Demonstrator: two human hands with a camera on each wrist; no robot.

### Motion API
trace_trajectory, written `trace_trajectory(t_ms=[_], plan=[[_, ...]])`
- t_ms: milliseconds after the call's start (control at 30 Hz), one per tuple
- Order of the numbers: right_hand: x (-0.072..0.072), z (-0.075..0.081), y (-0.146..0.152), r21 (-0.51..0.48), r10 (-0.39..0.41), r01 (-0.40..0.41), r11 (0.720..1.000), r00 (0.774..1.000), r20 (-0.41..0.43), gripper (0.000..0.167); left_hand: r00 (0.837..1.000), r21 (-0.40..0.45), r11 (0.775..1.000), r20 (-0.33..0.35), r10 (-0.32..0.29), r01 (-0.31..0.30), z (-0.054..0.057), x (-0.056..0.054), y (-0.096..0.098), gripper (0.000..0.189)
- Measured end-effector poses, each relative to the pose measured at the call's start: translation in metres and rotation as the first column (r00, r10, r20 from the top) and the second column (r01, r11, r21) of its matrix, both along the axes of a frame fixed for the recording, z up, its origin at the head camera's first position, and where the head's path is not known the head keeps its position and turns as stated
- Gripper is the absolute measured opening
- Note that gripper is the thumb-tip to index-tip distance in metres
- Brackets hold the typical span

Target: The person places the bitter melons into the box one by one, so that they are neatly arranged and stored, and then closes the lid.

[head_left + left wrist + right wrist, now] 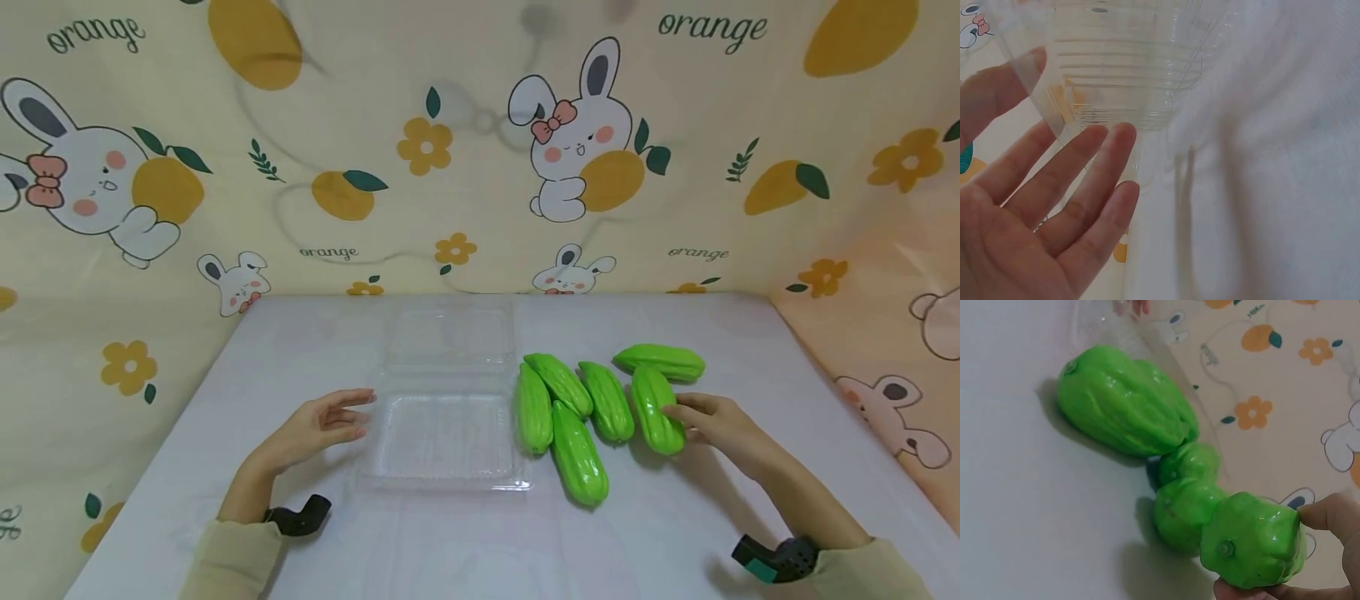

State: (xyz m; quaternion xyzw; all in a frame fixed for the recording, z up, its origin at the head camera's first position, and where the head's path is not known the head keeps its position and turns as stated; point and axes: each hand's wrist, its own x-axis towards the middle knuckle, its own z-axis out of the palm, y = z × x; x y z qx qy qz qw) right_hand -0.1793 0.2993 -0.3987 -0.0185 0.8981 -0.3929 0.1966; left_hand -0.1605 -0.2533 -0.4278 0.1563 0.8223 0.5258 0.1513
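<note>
Head view: pinching a bright-green oblong ridged gourd (652, 410) in right hand (716, 425), right of a clear plastic box (446, 437), with left hand (309, 429) loosely spread, seemingly at pick-up, next needing a steady grip.

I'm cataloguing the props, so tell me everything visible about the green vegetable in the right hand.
The bright green, elongated, ridged vegetable looks glossy, perhaps plastic, with lengthwise ribs and a small round stem-like nub on its near end. It appears whole. It points away from the person, its far end angled slightly left, close to a similar green vegetable lying crosswise; whether they touch is unclear. The right hand pinches it between thumb and fingers. Whether it clears the white table can't be told.
</note>
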Motion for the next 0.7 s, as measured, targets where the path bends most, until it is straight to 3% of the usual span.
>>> trace_trajectory(t_ms=[233,700], plan=[[0.0,0.005,-0.008,-0.045,0.005,-0.005,0.999,1.0,-0.003,0.066,1.0,-0.023,1.0,0.016,0.009,-0.009,0.002,0.0,0.002,0.061],[0.001,0.009,-0.03,-0.178,-0.01,0.014,0.984,1.0,0.025,0.066,0.999,0.009,1.0,0.053,-0.004,0.003,0.0,-0.001,0.002,0.066]])
